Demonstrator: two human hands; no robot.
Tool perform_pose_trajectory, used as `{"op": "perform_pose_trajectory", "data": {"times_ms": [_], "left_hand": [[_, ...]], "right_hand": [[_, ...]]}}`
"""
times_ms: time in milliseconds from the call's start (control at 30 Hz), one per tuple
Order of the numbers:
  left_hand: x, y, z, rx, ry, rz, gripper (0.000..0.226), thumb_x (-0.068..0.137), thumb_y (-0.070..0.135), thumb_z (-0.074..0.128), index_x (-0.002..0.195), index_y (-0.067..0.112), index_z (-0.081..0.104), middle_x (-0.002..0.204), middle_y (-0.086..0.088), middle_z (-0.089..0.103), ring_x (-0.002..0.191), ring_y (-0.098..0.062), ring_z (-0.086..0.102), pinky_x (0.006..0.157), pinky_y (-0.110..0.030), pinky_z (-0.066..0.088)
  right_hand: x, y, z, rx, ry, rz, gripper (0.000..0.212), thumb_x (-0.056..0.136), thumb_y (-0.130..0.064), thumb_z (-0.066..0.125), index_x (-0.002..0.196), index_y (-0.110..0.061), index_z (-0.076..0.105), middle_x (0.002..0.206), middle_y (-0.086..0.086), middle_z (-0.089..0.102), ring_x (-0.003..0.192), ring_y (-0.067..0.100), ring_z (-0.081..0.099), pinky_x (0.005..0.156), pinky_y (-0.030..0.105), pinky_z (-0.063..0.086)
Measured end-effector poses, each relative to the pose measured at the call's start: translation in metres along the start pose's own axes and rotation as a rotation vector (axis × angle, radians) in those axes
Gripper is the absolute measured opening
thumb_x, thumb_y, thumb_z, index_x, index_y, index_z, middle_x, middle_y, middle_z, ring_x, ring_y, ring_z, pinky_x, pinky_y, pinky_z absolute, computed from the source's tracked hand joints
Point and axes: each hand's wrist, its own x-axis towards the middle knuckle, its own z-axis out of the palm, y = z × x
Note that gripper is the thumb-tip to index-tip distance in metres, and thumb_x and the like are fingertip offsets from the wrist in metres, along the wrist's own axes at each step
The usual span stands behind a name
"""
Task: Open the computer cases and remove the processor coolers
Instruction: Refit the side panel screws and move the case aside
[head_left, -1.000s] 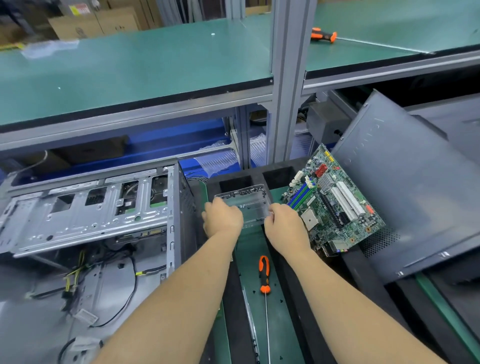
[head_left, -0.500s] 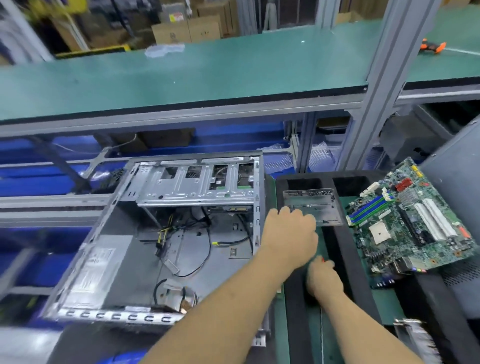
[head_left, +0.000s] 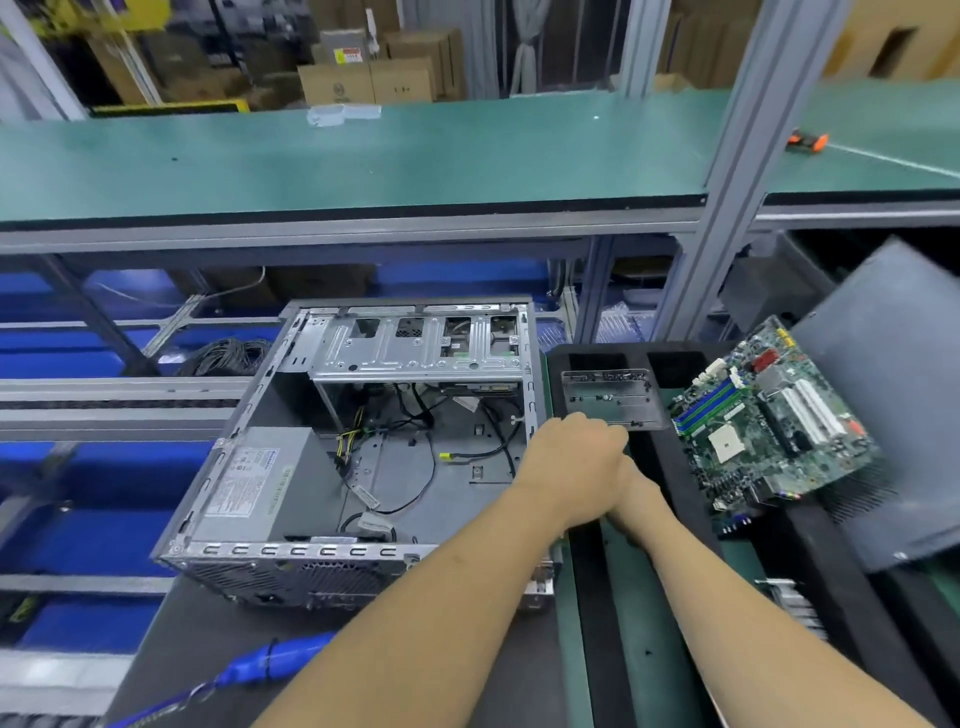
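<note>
Where the two hands meet at the right edge of the open computer case (head_left: 363, 457), the left hand (head_left: 571, 462) lies curled, knuckles up, over the right hand (head_left: 636, 493), so whether either grip is spread or pinching something cannot be told. Just beyond the left knuckles a clear plastic bracket (head_left: 613, 397) lies flat on a black foam tray (head_left: 587, 571). To the right a green circuit board (head_left: 769, 421) leans tilted against a grey side panel (head_left: 893, 415). The case lies on its side on the desk (head_left: 197, 639), lid off, loose cables and a grey power supply (head_left: 260, 483) showing inside; no cooler shows in it. A blue cable (head_left: 280, 660) lies near the front.
</note>
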Motion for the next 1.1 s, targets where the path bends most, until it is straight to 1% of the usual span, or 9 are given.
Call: {"op": "perform_pose_trajectory", "data": {"times_ms": [67,167,333,500,567,633,700,867,1100], "left_hand": [[-0.027,-0.004,-0.014,-0.039,0.097,0.125,0.025,0.093,0.022,0.049,0.071,0.017,0.039,0.066,0.002,0.044,0.068,-0.024,0.045,0.057,-0.033,0.030],[-0.083,-0.015,-0.029,-0.054,0.280,0.281,0.025,0.081,0.024,0.056,0.064,0.017,0.040,0.051,0.002,0.043,0.048,-0.023,0.040,0.043,-0.022,0.020],[-0.188,-0.066,-0.022,-0.010,0.217,0.239,0.024,0.080,0.032,0.042,0.061,0.019,0.043,0.047,0.005,0.045,0.040,-0.021,0.044,0.040,-0.020,0.011],[-0.283,-0.131,0.006,-0.007,0.005,-0.203,0.020,0.088,0.039,0.039,0.080,0.024,0.049,0.078,0.001,0.059,0.078,-0.026,0.057,0.056,-0.035,0.036],[-0.309,-0.158,0.018,0.096,-0.082,-0.308,0.029,0.092,0.045,0.045,0.108,0.026,0.059,0.104,-0.001,0.060,0.100,-0.027,0.056,0.077,-0.040,0.044],[-0.326,-0.176,0.032,0.162,-0.222,-0.384,0.055,0.094,0.060,0.043,0.138,0.027,0.048,0.128,-0.001,0.054,0.118,-0.027,0.050,0.092,-0.042,0.040],[-0.331,-0.184,0.042,0.183,-0.325,-0.424,0.067,0.091,0.071,0.043,0.142,0.029,0.041,0.134,-0.001,0.051,0.124,-0.027,0.048,0.097,-0.043,0.037],[-0.322,-0.181,0.037,0.226,-0.397,-0.321,0.051,0.093,0.058,0.054,0.126,0.020,0.050,0.128,-0.004,0.052,0.119,-0.027,0.051,0.096,-0.041,0.038],[-0.380,-0.182,0.001,0.028,-0.506,-0.329,0.033,0.070,0.046,0.059,0.088,0.027,0.038,0.086,0.007,0.058,0.081,-0.026,0.056,0.063,-0.032,0.035]], "right_hand": [[-0.022,-0.014,-0.008,0.121,0.092,-0.017,0.027,0.095,-0.032,0.049,0.113,-0.013,0.051,0.098,0.012,0.064,0.074,0.022,0.055,0.058,0.030,0.040],[-0.060,-0.030,-0.012,0.231,0.268,-0.014,0.027,0.098,-0.038,0.050,0.107,-0.013,0.045,0.092,0.011,0.058,0.079,0.029,0.055,0.068,0.038,0.043],[-0.143,-0.047,0.007,0.128,0.584,-0.030,0.025,0.097,-0.036,0.055,0.098,-0.013,0.044,0.081,0.011,0.052,0.074,0.033,0.048,0.065,0.039,0.038],[-0.213,-0.053,0.047,0.001,0.688,-0.107,0.015,0.094,-0.025,0.058,0.101,-0.013,0.053,0.080,0.023,0.063,0.073,0.043,0.058,0.064,0.043,0.044],[-0.228,-0.054,0.062,-0.063,0.699,-0.187,0.023,0.089,-0.013,0.062,0.112,-0.012,0.059,0.085,0.024,0.067,0.076,0.046,0.063,0.064,0.046,0.048],[-0.238,-0.053,0.079,-0.093,0.650,-0.292,0.044,0.083,-0.003,0.066,0.125,-0.013,0.062,0.103,0.017,0.071,0.087,0.043,0.067,0.071,0.047,0.053],[-0.242,-0.049,0.098,-0.213,0.558,-0.401,0.054,0.081,-0.003,0.068,0.133,-0.013,0.059,0.118,0.010,0.068,0.095,0.039,0.068,0.077,0.045,0.054],[-0.251,-0.051,0.150,-0.646,0.019,-0.432,0.043,0.088,-0.026,0.049,0.130,-0.032,0.042,0.110,0.003,0.067,0.093,0.033,0.063,0.066,0.035,0.041],[-0.291,-0.075,0.220,-0.563,-0.175,-0.473,0.023,0.089,-0.025,0.055,0.098,-0.026,0.034,0.102,0.012,0.063,0.090,0.037,0.061,0.067,0.035,0.042]]}}
